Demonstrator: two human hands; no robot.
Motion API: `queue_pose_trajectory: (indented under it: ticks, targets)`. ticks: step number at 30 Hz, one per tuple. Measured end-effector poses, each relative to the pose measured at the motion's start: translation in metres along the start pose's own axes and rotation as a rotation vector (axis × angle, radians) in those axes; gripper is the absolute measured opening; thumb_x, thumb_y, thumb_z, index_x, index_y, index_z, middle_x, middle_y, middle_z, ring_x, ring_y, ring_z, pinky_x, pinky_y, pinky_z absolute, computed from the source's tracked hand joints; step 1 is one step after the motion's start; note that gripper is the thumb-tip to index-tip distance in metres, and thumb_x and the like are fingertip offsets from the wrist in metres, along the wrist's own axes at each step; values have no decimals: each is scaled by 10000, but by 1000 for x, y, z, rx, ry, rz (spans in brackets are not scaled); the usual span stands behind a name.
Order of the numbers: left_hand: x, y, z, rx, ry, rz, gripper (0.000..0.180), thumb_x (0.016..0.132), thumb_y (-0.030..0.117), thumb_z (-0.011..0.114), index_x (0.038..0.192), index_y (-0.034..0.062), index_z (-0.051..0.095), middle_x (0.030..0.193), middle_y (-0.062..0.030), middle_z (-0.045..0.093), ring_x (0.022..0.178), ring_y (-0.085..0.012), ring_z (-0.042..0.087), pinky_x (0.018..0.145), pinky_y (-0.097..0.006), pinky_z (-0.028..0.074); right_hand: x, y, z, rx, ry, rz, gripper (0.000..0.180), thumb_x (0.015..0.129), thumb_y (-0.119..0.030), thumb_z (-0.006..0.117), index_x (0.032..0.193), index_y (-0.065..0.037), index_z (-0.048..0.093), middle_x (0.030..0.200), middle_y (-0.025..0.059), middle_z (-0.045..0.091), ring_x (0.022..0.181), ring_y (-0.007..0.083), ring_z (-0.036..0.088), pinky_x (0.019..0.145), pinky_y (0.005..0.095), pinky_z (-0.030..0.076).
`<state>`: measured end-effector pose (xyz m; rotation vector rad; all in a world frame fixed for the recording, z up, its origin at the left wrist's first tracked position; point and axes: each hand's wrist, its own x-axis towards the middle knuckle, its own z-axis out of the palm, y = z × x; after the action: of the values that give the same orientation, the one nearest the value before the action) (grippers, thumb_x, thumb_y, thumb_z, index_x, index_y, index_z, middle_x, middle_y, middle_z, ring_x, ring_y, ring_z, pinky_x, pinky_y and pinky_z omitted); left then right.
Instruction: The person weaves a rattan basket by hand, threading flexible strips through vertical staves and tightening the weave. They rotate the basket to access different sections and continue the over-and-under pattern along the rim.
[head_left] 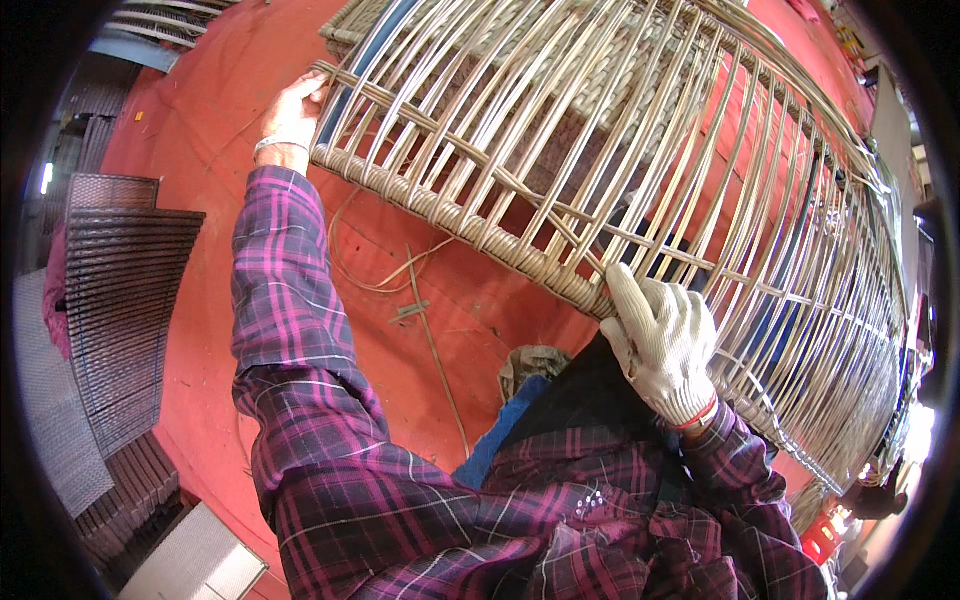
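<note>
Pale rattan makes up the curved frame (600, 150) lying on the red floor (200, 130). The bare left hand (292, 110) grips the frame's far corner; the gloved right hand (662, 335) closes on its wrapped near rim.

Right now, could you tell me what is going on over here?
A person in a purple plaid shirt is handling a large wicker frame of curved beige rods lying over a red floor. The bare left hand grips its far corner, and the right hand, in a white knitted glove, rests on the wrapped lower rim. Loose cane strands lie on the floor beside it.
</note>
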<state>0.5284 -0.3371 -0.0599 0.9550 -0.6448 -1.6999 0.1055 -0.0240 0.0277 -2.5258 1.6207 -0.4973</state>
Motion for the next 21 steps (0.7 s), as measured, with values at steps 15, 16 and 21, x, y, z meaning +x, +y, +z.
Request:
queue_pose_trajectory:
  ticks: [15, 16, 21]
  targets:
    - [-53, -28, -13, 128, 371, 403, 115, 856, 9, 630, 789, 67, 556, 718, 6, 499, 615, -104, 463, 568, -269, 423, -6, 5, 5, 3, -7, 26, 624, 752, -184, 777, 1322, -31, 575, 993, 109, 629, 852, 287, 615, 726, 431, 471]
    - [-53, -25, -10, 171, 348, 440, 114, 851, -14, 621, 795, 61, 556, 734, 5, 506, 627, -101, 468, 580, -266, 427, -5, 5, 6, -2, 8, 15, 617, 766, -224, 766, 1326, -49, 573, 983, 91, 621, 845, 269, 612, 721, 422, 470]
    - [-42, 6, 6, 566, 117, 460, 133, 875, -37, 608, 1000, 0, 629, 885, -22, 613, 735, -96, 553, 678, -235, 463, -4, 3, 3, -26, 7, 13, 620, 763, -217, 770, 1325, -42, 576, 991, 95, 624, 838, 270, 611, 719, 420, 468]
